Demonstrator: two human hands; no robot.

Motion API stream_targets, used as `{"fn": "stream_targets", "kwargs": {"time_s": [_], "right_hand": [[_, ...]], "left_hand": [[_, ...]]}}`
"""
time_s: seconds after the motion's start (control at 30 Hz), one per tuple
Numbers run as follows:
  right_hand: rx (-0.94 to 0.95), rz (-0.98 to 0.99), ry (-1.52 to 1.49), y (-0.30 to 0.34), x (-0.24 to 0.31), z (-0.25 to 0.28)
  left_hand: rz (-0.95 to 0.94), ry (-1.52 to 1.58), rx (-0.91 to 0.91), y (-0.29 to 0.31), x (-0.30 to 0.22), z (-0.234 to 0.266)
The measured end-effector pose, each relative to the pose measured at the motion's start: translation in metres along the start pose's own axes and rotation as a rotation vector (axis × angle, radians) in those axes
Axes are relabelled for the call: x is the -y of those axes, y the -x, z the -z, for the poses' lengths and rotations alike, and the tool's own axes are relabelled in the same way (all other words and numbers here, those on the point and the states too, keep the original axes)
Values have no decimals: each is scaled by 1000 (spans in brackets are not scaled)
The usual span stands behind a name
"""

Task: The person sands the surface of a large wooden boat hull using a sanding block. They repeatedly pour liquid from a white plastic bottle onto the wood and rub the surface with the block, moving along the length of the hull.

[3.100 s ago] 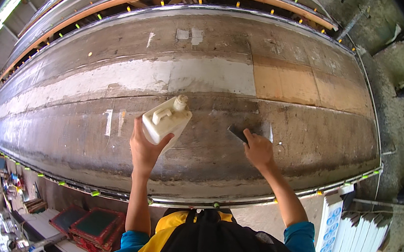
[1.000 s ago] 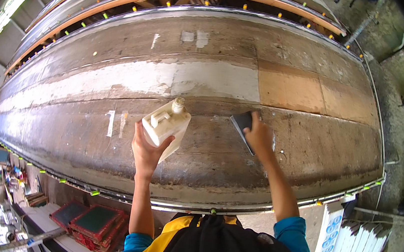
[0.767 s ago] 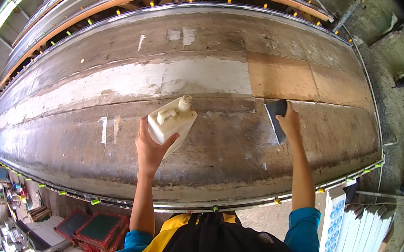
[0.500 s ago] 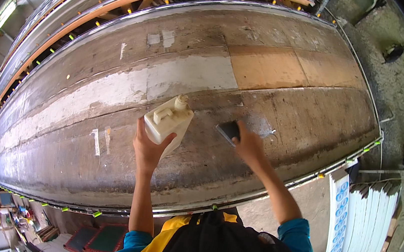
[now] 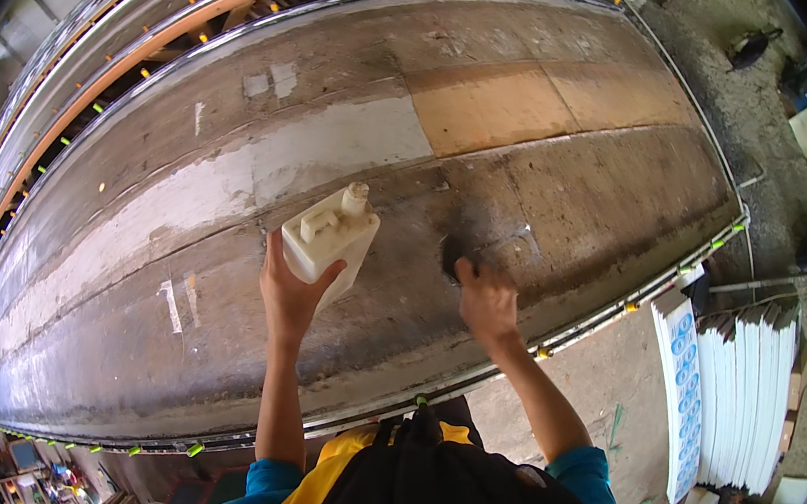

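My left hand (image 5: pixel 292 289) grips the side of an off-white plastic jug (image 5: pixel 349 245), thumb and fingers spread around its body. The jug has a moulded handle and a short neck at the top. It leans over the long, brown-stained table (image 5: pixel 241 343); I cannot tell whether its base touches the surface. To the right, my right hand (image 5: pixel 489 308) is closed on a dark flat spreader (image 5: pixel 451 256), held against the tabletop. Most of the spreader is hidden by the fingers and blends with a dark smear. A shiny wet-looking patch (image 5: pixel 516 241) lies just beyond this hand.
Bare tan panels (image 5: pixel 492 107) and a pale grey strip (image 5: pixel 336 148) cover part of the table. Metal edging with green and yellow clips (image 5: pixel 631 307) runs along its rim. Slatted racks stand beyond. White boards (image 5: pixel 737 404) are stacked at the right, near the floor (image 5: pixel 553 432).
My right hand has drawn the spreader nearer and turned it, so less of it shows. The left hand still holds the jug in nearly the same place. The whole view has shifted slightly.
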State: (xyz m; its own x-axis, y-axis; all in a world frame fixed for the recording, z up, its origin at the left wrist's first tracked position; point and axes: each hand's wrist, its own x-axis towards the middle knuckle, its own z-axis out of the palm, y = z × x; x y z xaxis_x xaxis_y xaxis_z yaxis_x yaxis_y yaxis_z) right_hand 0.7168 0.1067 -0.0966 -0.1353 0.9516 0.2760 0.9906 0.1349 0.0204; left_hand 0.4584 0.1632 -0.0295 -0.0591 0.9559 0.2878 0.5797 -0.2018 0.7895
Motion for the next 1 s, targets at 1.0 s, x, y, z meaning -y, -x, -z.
{"fn": "stream_targets", "kwargs": {"time_s": [1.0], "right_hand": [[250, 407, -420, 18, -75, 32]], "left_hand": [[49, -114, -100, 86, -31, 17]]}}
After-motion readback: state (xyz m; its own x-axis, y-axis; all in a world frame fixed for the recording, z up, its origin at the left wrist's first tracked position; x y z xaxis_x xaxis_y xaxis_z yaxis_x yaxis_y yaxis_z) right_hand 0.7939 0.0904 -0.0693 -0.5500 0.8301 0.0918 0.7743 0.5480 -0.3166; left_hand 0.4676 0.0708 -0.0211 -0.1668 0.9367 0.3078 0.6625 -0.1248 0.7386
